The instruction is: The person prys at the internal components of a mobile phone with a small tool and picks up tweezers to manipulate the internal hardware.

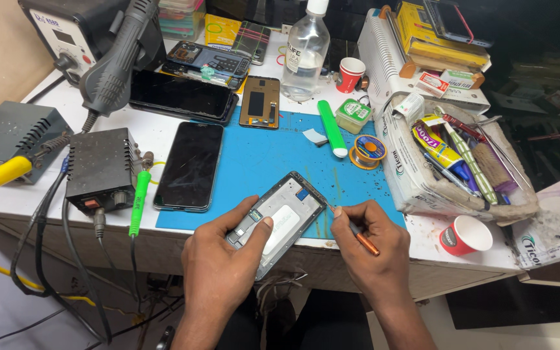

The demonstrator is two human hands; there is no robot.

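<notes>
Grey metal frames the opened phone (279, 217), which the left hand (225, 259) grips by its lower end, thumb pressed on the pale inner plate, tilted over the near edge of the blue mat (260, 162). The right hand (371, 243) pinches a copper-coloured tool (363, 240) with its tip at the frame's right edge. A slip there could gouge the board, or the phone could drop off the table edge.

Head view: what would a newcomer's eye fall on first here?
The opened phone frame, held by the left hand at the near edge of the blue mat. The right hand touches a copper-coloured tool to its edge. A black phone lies screen-up to the left.
</notes>
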